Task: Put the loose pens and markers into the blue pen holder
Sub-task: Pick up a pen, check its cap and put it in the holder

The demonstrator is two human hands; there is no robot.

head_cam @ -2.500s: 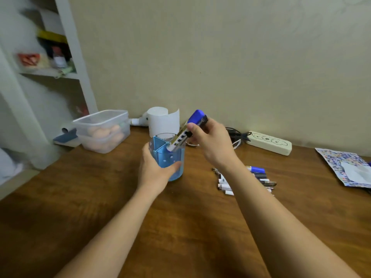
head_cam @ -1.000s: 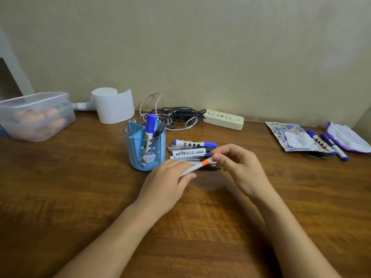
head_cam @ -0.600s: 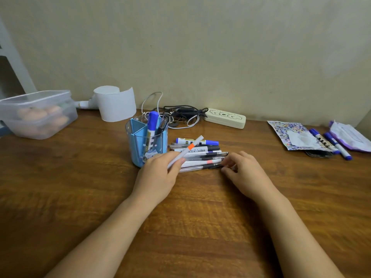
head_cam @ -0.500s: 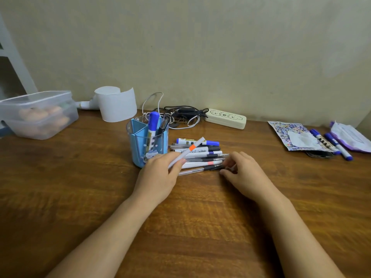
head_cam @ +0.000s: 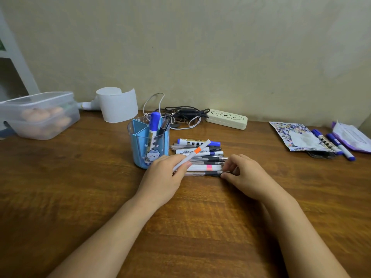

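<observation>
The blue pen holder [head_cam: 140, 149] stands upright on the wooden desk, with a blue-capped marker [head_cam: 153, 125] and a dark pen in it. My left hand [head_cam: 163, 177] grips a white pen with an orange band [head_cam: 195, 152], tilted up to the right just beside the holder. To the right of the holder lies a row of loose pens and markers [head_cam: 200, 155]. My right hand [head_cam: 244, 173] pinches the tip end of the nearest clear pen [head_cam: 200, 173], which rests on the desk. Three more blue markers [head_cam: 331, 145] lie far right.
A clear lidded food box [head_cam: 40, 115] sits at the left, a white paper roll [head_cam: 118, 104] behind the holder. Tangled cables [head_cam: 180, 115] and a white power strip [head_cam: 226, 119] lie along the wall. Patterned packets [head_cam: 295, 135] rest at the right.
The orange-banded pen passed from my right hand to my left, which raised it toward the holder. My right hand dropped to the nearest pen in the row and closed on its end.
</observation>
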